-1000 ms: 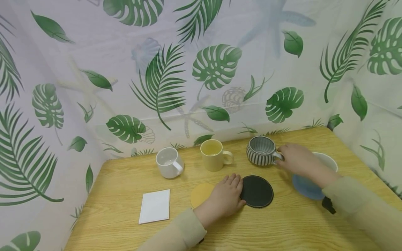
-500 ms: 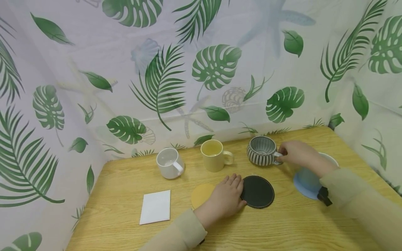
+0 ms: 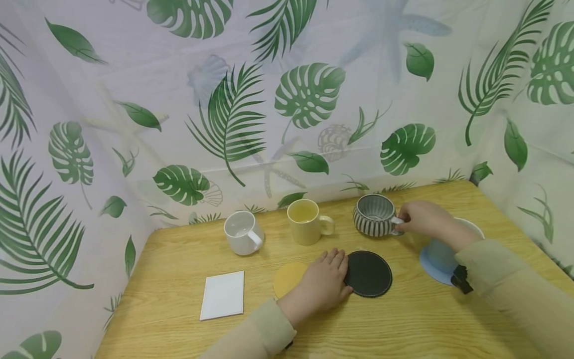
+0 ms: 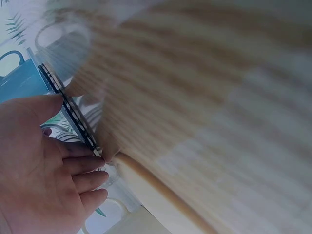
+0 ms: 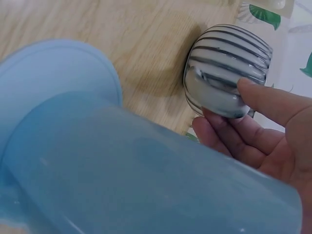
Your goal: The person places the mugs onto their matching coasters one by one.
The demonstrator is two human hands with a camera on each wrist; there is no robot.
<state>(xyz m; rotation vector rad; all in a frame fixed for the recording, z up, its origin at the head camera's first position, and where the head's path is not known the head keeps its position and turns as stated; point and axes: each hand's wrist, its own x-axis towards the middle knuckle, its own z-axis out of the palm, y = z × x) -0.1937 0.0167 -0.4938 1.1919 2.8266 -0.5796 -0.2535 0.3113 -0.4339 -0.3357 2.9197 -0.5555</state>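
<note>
My right hand (image 3: 423, 219) pinches the handle of a grey-and-white striped mug (image 3: 374, 217) between thumb and fingers, and the mug stands upright on the table. In the right wrist view the thumb lies against the handle side of the striped mug (image 5: 226, 68). My left hand (image 3: 325, 279) rests beside a round black coaster (image 3: 367, 274), its thumb and fingers at the coaster's left edge. It partly covers a round yellow coaster (image 3: 289, 279). The left wrist view shows the left hand (image 4: 53, 170) with extended fingers against the black coaster's edge.
A yellow mug (image 3: 303, 224) and a white mug (image 3: 242, 234) stand at the back of the wooden table (image 3: 157, 279). A square white coaster (image 3: 222, 295) lies front left. Beneath the right forearm a blue cup (image 5: 146, 161) stands on a round blue coaster (image 5: 92, 63).
My right hand has drawn its fingers in slightly around the striped mug's handle, and its forearm has shifted a little. The left hand has stayed in place.
</note>
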